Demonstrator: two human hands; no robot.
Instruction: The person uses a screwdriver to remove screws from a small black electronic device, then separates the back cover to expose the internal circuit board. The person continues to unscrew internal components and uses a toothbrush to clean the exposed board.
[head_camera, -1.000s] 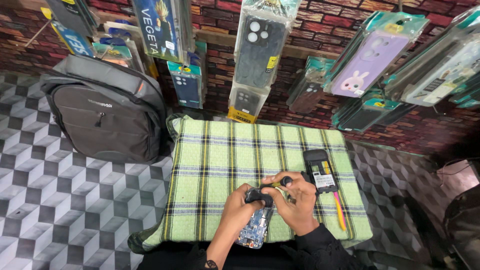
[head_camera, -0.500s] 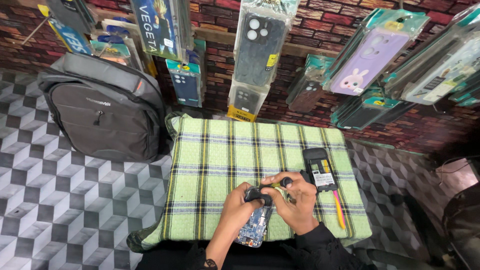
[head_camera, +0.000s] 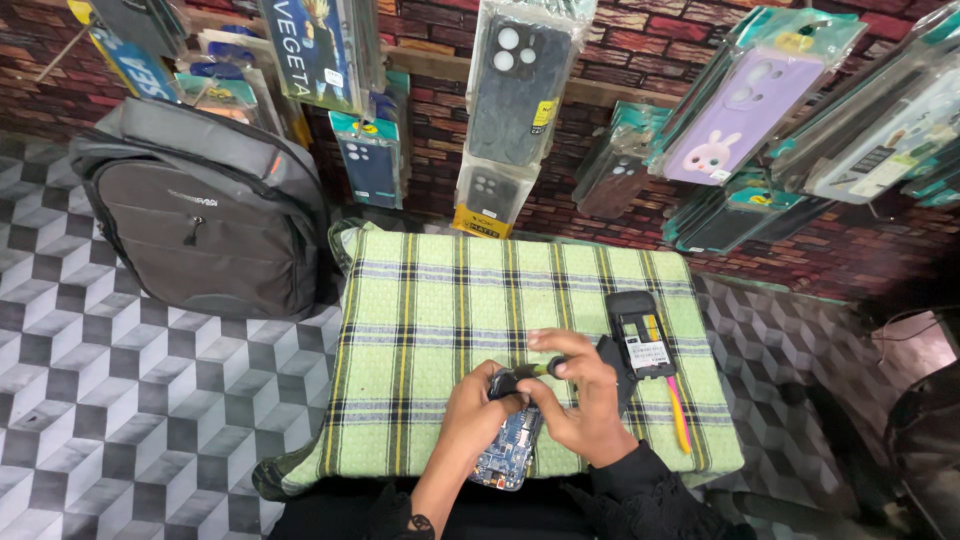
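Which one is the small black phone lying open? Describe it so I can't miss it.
Start at the green plaid cloth. Go to its right edge, past the right hand: the black phone lies there, back cover off, showing a white label. A pink and yellow tool lies just below it.

Wide open plaid cloth (head_camera: 440, 300) ahead of both hands. The right side is crowded by an opened phone (head_camera: 640, 335) and pink tool (head_camera: 678, 415); a backpack (head_camera: 200, 215) blocks the left.

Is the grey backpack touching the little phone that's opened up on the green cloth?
Apart. The head view shows the grey backpack left of the green cloth, the opened phone far across it.
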